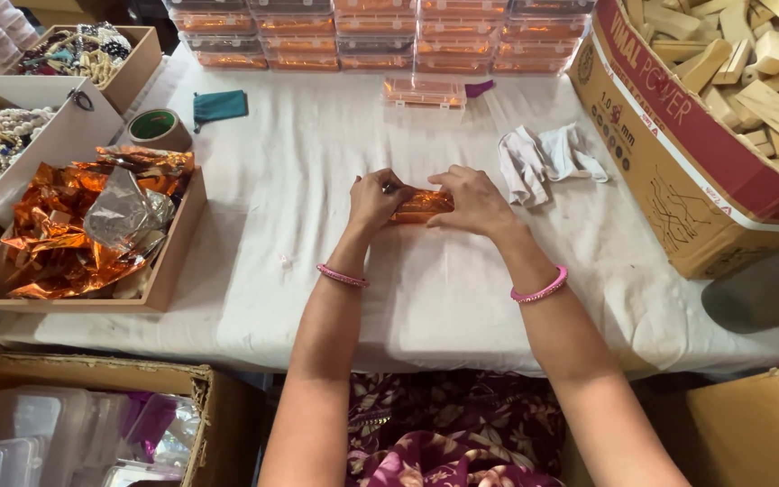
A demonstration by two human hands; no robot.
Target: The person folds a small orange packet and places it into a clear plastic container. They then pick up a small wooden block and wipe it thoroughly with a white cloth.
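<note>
- Nearest me, past my patterned lap, the white-clothed worktop (426, 298) carries everything.
- My left hand (373, 198) and right hand (475, 200) meet at its middle, a pink bangle on each wrist.
- Between them lies the orange foil-wrapped block (422, 205) — flat on the cloth, its ends hidden under my fingers (451, 179), only the middle strip showing.
- Both sets of fingers are curled shut on the block's ends, left on the left end, right on the right.
- To my left sits a tray of crumpled orange foil (92, 225); just beyond my right hand, white gloves (543, 155).
- Farther back — a tape roll (157, 128), stacked clear boxes (371, 36), and a carton of wooden blocks (732, 63) at far right.
</note>
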